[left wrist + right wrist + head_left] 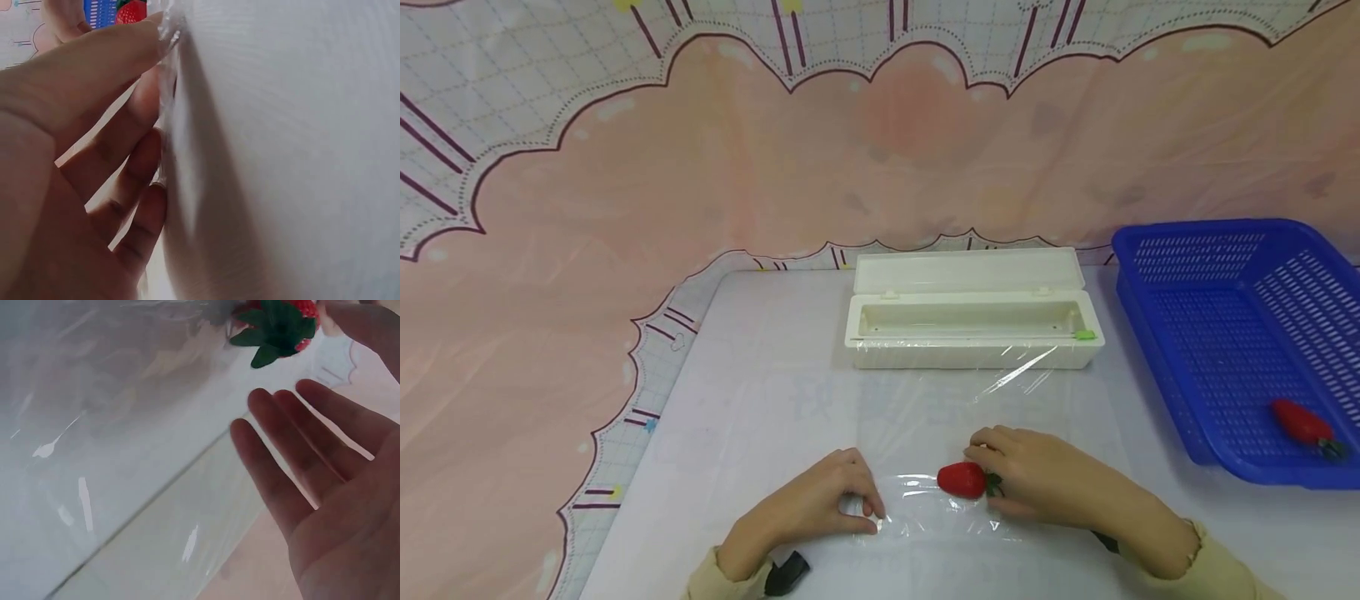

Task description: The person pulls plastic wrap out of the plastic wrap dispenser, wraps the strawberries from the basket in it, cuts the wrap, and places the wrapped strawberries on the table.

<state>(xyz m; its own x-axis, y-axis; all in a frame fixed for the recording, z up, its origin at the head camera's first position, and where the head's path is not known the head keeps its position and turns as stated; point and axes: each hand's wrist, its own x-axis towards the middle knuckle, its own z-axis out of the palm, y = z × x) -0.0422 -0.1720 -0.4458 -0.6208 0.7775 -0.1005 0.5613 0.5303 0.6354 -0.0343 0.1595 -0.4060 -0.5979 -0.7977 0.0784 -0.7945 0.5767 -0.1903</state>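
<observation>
A sheet of clear plastic wrap (917,508) lies over the white table, running forward from the dispenser box. My left hand (827,496) pinches its near left edge between thumb and fingers; the left wrist view shows the film (167,94) bunched at the fingertips. On the sheet, a red strawberry (961,481) rests on its side, green leaves toward the right. Beside those leaves is my right hand (1037,475), its fingers loosely extended and spread apart. In the right wrist view the leafy end of the strawberry (275,331) sits beyond the fingertips, near the thumb.
Behind the wrap stands a white dispenser box (973,354), lid raised, with a green slider (1085,335) on its front edge. To the right is a blue plastic basket (1210,392) with another strawberry (1300,422) inside. A patterned pink cloth (850,158) hangs behind.
</observation>
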